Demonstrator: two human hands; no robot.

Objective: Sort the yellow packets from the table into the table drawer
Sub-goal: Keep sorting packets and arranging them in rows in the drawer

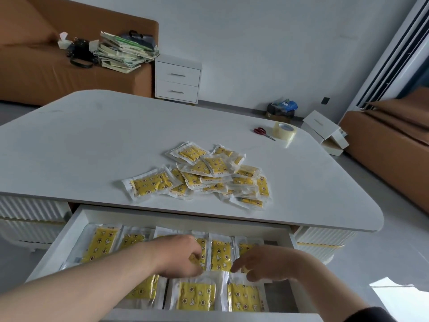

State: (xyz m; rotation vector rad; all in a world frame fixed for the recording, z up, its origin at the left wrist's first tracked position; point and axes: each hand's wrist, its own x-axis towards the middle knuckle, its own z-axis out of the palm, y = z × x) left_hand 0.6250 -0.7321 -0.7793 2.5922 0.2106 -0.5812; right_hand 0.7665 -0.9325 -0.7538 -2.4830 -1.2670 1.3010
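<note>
A loose pile of yellow packets (209, 175) in clear wrappers lies on the white table (92, 140), near its front edge. Below it the table drawer (69, 231) stands pulled out, with several yellow packets (220, 253) laid flat in two rows inside. Both my hands are down in the drawer. My left hand (178, 256) has its fingers curled, pinching a yellow packet in the middle of the back row. My right hand (264, 263), just to the right, has bent fingers pinching the edge of a packet between the two rows. The hands hide parts of those packets.
Red scissors (263, 132) and a roll of clear tape (285, 130) lie at the table's far right. A brown sofa (34, 73) with stacked papers, a white nightstand (177, 80) and white boxes (325, 131) on the floor stand beyond the table.
</note>
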